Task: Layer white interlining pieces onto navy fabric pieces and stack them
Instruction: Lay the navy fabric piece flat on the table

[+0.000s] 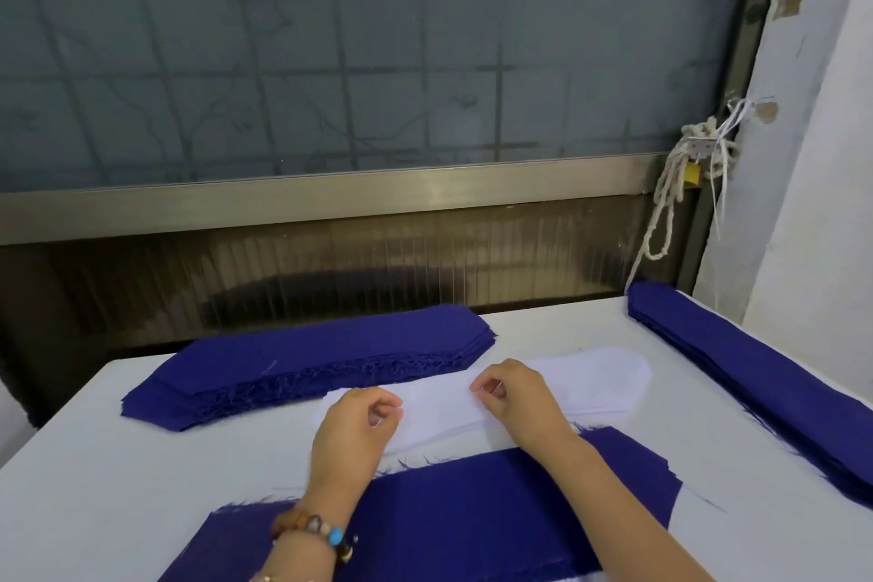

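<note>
Closest up, a navy piece (472, 506) lies flat on the worktop (94, 463). Just past it is the white interlining pile (590, 380), and the left hand (359, 421) and right hand (515, 397) both curl in, pinching its top layer. Either side sit the far-left navy stack (307, 359) and the right-edge navy stack (756, 373).

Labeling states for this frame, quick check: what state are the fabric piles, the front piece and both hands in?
Left hand: fingers curled, pinching the white interlining stack.
Right hand: pinching the same stack, further right.
White interlining stack: lying flat mid-table.
Back navy stack: piled, untouched.
Right navy stack: piled along the table's right edge, untouched.
Front navy piece: flat, no interlining on top.
</note>
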Available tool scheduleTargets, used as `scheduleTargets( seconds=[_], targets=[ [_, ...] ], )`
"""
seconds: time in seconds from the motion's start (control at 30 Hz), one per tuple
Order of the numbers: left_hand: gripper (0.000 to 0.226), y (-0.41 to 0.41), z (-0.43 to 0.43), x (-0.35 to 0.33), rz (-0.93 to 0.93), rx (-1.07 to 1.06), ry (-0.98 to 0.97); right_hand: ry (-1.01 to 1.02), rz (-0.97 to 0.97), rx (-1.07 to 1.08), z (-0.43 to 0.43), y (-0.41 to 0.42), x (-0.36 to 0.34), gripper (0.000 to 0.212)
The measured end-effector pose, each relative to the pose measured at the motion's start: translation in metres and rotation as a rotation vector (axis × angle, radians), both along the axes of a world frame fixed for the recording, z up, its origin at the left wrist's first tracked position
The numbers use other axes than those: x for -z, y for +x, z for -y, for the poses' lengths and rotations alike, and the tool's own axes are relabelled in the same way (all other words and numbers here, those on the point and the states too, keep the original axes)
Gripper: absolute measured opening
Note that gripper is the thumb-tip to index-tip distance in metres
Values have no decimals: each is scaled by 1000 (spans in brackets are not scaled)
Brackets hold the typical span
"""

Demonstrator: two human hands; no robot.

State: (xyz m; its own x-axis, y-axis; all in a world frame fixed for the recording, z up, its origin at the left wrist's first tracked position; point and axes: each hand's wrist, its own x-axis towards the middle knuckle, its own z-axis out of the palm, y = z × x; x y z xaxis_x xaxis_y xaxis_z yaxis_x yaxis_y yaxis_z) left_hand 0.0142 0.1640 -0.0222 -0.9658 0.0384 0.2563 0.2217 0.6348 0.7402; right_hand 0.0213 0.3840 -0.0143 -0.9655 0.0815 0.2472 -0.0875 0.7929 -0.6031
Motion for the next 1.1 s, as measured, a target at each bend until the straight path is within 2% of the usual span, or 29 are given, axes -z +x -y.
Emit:
scheduleTargets(
  seconds=[0.1,0.23,0.4,0.6,0.73,0.87,1.0,1.07,1.1],
  targets=[
    [14,-2,4,3,-45,-1,-4,-47,0,19,4,-6,4,7],
    [23,-2,7,3,-115,-151,-202,-61,-20,18,2,-7,11,10],
    [49,-1,7,3,-36,-262,-260,-65,-45,9,1,-9,16,9],
    [59,-4,8,5,18,-268,-293,-57,-83,13,2,-9,19,13],
    [50,-2,10,4,-41,-285,-392,-33,-96,20,2,-9,20,25],
    [38,2,9,1,-60,-285,-473,19,-103,8,3,-8,21,27],
    [19,2,9,0,-139,-280,-363,24,-99,12,3,-8,21,24],
    [10,1,8,1,-202,-225,-209,33,-101,19,3,-8,21,23],
    [14,1,7,1,-205,-177,-114,28,-103,24,3,-8,21,24]
  ],
)
